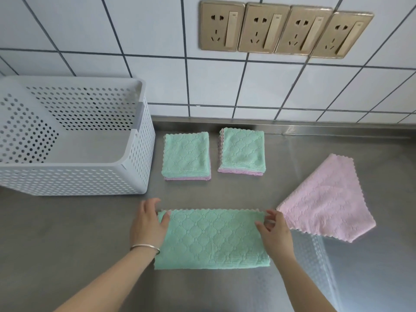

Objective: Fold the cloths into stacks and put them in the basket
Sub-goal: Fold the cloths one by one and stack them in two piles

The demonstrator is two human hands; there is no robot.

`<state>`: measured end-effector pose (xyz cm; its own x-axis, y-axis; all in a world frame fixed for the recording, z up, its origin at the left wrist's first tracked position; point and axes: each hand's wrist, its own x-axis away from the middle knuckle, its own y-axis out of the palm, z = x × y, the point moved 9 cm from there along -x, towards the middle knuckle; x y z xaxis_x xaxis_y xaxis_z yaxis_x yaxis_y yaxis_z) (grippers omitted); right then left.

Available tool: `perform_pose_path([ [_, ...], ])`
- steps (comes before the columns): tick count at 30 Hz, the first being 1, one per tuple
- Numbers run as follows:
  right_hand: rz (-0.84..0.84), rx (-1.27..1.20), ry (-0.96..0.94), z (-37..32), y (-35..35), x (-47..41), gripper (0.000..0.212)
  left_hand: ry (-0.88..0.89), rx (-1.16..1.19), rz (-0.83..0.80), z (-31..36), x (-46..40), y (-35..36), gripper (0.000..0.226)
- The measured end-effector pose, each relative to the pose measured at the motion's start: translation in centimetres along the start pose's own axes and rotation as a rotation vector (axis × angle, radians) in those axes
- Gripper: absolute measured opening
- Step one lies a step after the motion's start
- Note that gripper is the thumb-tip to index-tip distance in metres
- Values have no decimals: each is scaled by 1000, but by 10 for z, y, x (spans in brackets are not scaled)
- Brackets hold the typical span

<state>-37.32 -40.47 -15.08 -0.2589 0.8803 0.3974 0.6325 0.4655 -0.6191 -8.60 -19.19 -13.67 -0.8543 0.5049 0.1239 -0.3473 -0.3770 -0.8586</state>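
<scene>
Green cloth (211, 238) lies folded in half on the near steel counter (67, 233); left hand (147, 224) and right hand (275, 230) pinch its far corners, I think. Two folded stacks (186, 155) (242, 150) sit farther back, a pink cloth (326, 201) on the right, a white basket (74, 136) far left.

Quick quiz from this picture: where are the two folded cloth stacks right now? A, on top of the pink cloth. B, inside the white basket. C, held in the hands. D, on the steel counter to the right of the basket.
D: both folded stacks sit on the steel counter right of the white basket, which shows only its bare floor.
</scene>
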Motion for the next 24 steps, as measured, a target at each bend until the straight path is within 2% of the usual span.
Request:
perform_pose_path([
  [2, 34, 83, 15, 7, -5, 11, 44, 182, -56, 65, 19, 11, -1, 41],
  [5, 0, 183, 65, 18, -1, 28, 52, 381, -248, -155, 48, 36, 32, 51],
  [8, -69, 224, 114, 27, 7, 45, 60, 472, -424, -343, 65, 62, 68, 58],
  [12, -133, 258, 212, 40, 14, 53, 65, 512, -533, -479, 69, 76, 95, 79],
  [16, -128, 375, 280, 49, 12, 60, 49, 461, -576, -594, 60, 82, 105, 86],
  [20, -68, 453, 328, 52, 4, 64, 37, 474, -569, -613, 64, 83, 103, 94],
  [24, -124, 489, 340, 55, 11, 65, 32, 477, -599, -616, 62, 83, 104, 100],
])
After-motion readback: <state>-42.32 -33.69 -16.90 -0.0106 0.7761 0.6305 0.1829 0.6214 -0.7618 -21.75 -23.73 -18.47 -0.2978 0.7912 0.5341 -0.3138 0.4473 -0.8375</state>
